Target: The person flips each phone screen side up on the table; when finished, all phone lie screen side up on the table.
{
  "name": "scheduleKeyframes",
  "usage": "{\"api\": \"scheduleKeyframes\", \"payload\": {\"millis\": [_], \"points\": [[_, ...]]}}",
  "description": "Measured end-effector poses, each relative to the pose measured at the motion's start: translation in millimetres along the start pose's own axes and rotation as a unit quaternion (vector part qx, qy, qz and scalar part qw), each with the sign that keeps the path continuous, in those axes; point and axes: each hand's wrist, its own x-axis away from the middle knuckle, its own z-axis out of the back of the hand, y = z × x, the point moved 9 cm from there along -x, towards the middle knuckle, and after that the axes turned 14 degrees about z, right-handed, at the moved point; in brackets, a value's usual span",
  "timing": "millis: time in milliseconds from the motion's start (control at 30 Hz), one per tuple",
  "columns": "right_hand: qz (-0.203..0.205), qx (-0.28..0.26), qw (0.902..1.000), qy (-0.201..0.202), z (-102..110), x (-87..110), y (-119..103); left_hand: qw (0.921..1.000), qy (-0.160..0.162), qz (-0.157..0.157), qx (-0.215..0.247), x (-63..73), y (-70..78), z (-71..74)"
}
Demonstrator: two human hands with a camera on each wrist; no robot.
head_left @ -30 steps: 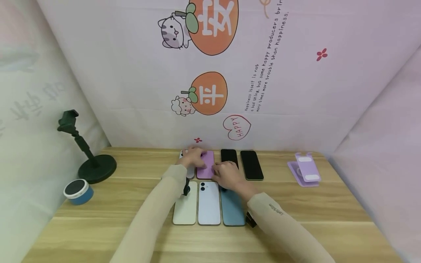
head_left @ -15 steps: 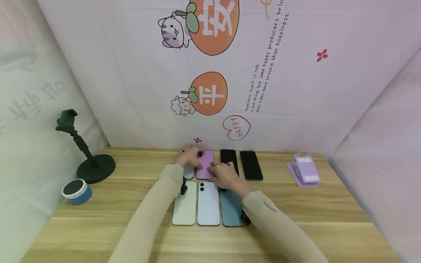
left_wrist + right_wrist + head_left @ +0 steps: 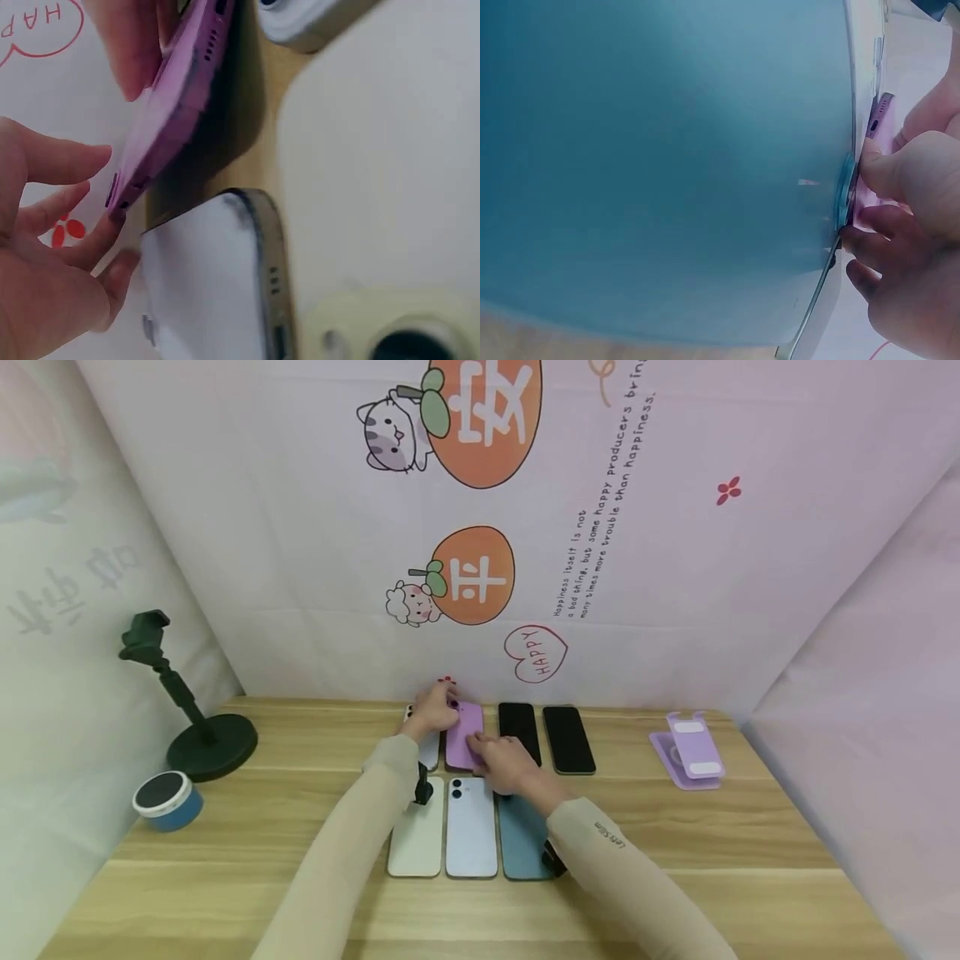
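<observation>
A purple phone (image 3: 467, 737) is in the back row, camera side up. The left wrist view shows the purple phone (image 3: 161, 124) tilted, with a dark shadow beneath its edge. My left hand (image 3: 435, 708) grips its upper left end, thumb and fingertips at the edge. At its lower right side, my right hand (image 3: 506, 762) pinches the purple phone (image 3: 885, 124) between thumb and fingers. Left of it lies a white phone (image 3: 202, 277), partly under my left hand. A black phone (image 3: 519, 722) lies just right of it, partly behind my right hand.
Nearer me lie a cream phone (image 3: 415, 847), a pale blue phone (image 3: 471, 839) and a teal phone (image 3: 522, 843). Another black phone (image 3: 568, 739) and a lilac folding stand (image 3: 693, 747) are to the right. A black phone holder (image 3: 210, 747) and blue round speaker (image 3: 176, 810) stand left.
My left hand has shifted toward the purple phone's top end. The right hand has slid slightly left along its lower side. The other phones stay in place.
</observation>
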Motion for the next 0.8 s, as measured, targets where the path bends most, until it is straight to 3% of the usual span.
{"api": "scheduleKeyframes", "payload": {"millis": [133, 267, 533, 800], "points": [[-0.009, -0.002, 0.9999, -0.005, 1.7, 1.1, 0.8, 0.9986, 0.002, -0.023, 0.047, 4.3, 8.0, 7.7], [-0.008, -0.015, 0.9999, -0.003, 2.3, 2.9, -0.1, 0.9976, 0.003, -0.024, 0.065, 8.5, 8.9, 9.8], [-0.011, -0.027, 0.9996, -0.006, 0.8, 5.2, 0.2, 0.9968, 0.004, 0.018, 0.077, 11.4, -2.0, 5.2], [-0.006, -0.036, 0.9993, 0.002, 3.4, 4.8, -0.9, 0.9951, 0.012, 0.054, 0.083, 11.4, -5.7, 10.3]]}}
